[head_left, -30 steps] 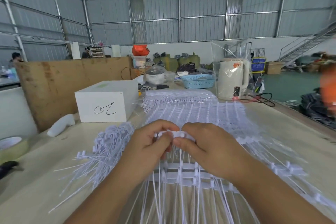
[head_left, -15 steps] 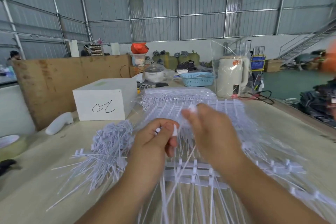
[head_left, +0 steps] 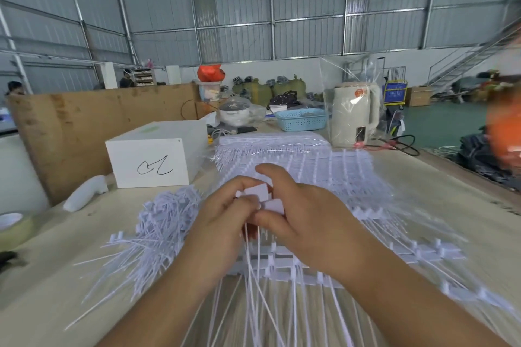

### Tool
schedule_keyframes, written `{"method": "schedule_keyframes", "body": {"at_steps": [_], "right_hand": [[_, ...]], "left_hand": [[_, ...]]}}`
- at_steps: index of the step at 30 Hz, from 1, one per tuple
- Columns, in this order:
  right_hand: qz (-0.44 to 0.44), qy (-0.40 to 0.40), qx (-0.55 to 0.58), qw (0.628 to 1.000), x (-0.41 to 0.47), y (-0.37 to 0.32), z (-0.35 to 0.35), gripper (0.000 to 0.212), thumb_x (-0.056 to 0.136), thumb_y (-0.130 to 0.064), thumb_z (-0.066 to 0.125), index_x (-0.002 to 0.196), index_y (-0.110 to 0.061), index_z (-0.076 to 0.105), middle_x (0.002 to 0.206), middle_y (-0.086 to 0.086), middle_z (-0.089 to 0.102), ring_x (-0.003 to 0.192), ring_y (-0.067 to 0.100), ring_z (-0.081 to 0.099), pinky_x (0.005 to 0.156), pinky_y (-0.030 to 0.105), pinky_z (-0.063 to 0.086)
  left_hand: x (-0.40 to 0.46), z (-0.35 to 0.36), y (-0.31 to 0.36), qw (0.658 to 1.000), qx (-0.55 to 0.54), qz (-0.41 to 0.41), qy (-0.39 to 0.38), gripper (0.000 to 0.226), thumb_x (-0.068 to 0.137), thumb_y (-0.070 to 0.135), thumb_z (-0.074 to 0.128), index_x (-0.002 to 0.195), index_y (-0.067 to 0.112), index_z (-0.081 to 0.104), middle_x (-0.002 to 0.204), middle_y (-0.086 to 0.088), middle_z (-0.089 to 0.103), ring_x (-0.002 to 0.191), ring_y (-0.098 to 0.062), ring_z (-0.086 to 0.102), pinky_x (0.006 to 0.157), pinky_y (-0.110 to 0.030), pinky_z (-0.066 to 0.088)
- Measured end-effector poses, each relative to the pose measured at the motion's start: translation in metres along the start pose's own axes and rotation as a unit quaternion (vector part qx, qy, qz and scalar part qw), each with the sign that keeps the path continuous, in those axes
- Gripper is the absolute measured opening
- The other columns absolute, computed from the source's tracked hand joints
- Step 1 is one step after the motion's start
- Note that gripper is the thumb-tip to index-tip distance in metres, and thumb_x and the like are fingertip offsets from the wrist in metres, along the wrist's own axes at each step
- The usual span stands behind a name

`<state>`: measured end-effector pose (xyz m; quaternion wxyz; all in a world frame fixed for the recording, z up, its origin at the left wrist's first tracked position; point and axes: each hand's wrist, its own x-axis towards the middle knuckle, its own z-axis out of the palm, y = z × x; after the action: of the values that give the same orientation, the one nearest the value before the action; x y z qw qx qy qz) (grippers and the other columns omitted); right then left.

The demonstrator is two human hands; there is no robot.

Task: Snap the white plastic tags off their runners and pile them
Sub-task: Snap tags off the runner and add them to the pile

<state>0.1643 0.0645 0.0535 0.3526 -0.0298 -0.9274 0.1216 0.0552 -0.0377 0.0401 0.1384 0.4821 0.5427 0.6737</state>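
From the head view, both forearms reach in from six o'clock and meet at centre. The left hand and right hand each have a grip pinching the white tags, raised above the runners. The loose pile lies at nine o'clock on the tabletop.
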Motion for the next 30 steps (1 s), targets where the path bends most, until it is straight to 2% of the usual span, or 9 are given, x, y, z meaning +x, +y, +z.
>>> {"method": "schedule_keyframes", "body": {"at_steps": [4,7,12,16,19,24,26,27,30], "right_hand": [[-0.025,0.04,-0.044,0.998,0.001,-0.002,0.006,0.063,0.092,-0.058,0.046,0.144,-0.023,0.035,0.097,0.002,0.07,0.085,0.024,0.064,0.069,0.033,0.043],[-0.039,0.063,-0.057,0.996,0.002,-0.002,0.008,0.056,0.09,-0.049,0.053,0.133,-0.013,0.051,0.079,0.006,0.069,0.072,0.029,0.064,0.06,0.029,0.033],[-0.03,0.06,-0.063,0.996,0.001,-0.001,0.01,0.056,0.094,-0.046,0.057,0.141,-0.019,0.043,0.088,0.006,0.068,0.081,0.028,0.062,0.065,0.029,0.028],[-0.017,0.052,-0.043,0.998,0.001,-0.004,0.009,0.054,0.092,-0.046,0.058,0.137,-0.018,0.048,0.075,0.001,0.062,0.071,0.023,0.06,0.063,0.026,0.031],[-0.024,0.065,-0.054,0.996,0.0,-0.004,0.01,0.054,0.087,-0.046,0.059,0.13,-0.014,0.055,0.074,0.003,0.068,0.067,0.024,0.063,0.063,0.024,0.035],[0.005,0.047,-0.015,0.999,-0.001,-0.005,0.005,0.056,0.094,-0.044,0.056,0.144,-0.024,0.039,0.096,0.005,0.067,0.087,0.024,0.061,0.069,0.028,0.034],[0.007,0.031,-0.055,0.998,0.0,-0.007,0.004,0.051,0.094,-0.032,0.054,0.143,-0.021,0.043,0.09,0.003,0.068,0.082,0.022,0.062,0.066,0.026,0.03],[0.003,0.028,-0.086,0.996,-0.001,-0.008,0.005,0.047,0.091,-0.028,0.051,0.136,-0.016,0.052,0.081,0.001,0.068,0.073,0.021,0.063,0.064,0.023,0.031],[-0.002,0.091,-0.115,0.989,-0.001,-0.011,0.006,0.046,0.079,-0.032,0.046,0.11,-0.007,0.069,0.058,-0.003,0.063,0.05,0.017,0.059,0.057,0.021,0.035]], "left_hand": [[0.0,-0.003,0.002,0.999,0.037,-0.001,0.026,0.02,0.082,0.015,0.049,0.077,0.018,0.067,0.053,0.004,0.057,0.048,-0.011,0.051,0.047,-0.016,0.042],[0.002,-0.006,0.0,0.996,0.067,-0.015,0.055,0.034,0.09,0.001,0.045,0.083,0.024,0.07,0.051,0.0,0.054,0.045,-0.017,0.051,0.045,-0.017,0.039],[0.002,-0.006,0.003,0.995,0.08,-0.018,0.055,0.029,0.075,0.016,0.046,0.08,0.029,0.072,0.052,0.001,0.057,0.042,-0.018,0.053,0.043,-0.015,0.038],[0.003,-0.009,0.0,0.993,0.079,-0.019,0.085,0.039,0.088,-0.002,0.045,0.082,0.025,0.072,0.052,-0.001,0.058,0.041,-0.017,0.053,0.043,-0.014,0.037],[0.003,-0.011,0.0,0.995,0.075,-0.042,0.045,0.041,0.09,-0.001,0.043,0.078,0.024,0.073,0.049,0.0,0.055,0.042,-0.016,0.051,0.045,-0.017,0.038],[0.001,-0.012,0.003,0.998,0.015,-0.044,-0.045,0.021,0.077,0.024,0.052,0.082,0.017,0.071,0.057,-0.016,0.055,0.05,-0.019,0.052,0.05,-0.024,0.042],[-0.001,-0.01,0.002,0.996,0.033,-0.028,-0.082,0.016,0.076,0.03,0.063,0.082,0.015,0.067,0.065,-0.012,0.062,0.053,-0.018,0.055,0.05,-0.023,0.043],[-0.002,-0.009,0.003,0.995,0.032,-0.026,-0.091,0.015,0.075,0.029,0.067,0.08,0.015,0.066,0.066,-0.008,0.064,0.054,-0.018,0.055,0.05,-0.022,0.043],[0.0,-0.009,0.002,0.996,0.018,-0.029,-0.079,0.01,0.076,0.022,0.067,0.078,0.013,0.066,0.065,-0.005,0.067,0.052,-0.016,0.056,0.048,-0.02,0.042]]}}
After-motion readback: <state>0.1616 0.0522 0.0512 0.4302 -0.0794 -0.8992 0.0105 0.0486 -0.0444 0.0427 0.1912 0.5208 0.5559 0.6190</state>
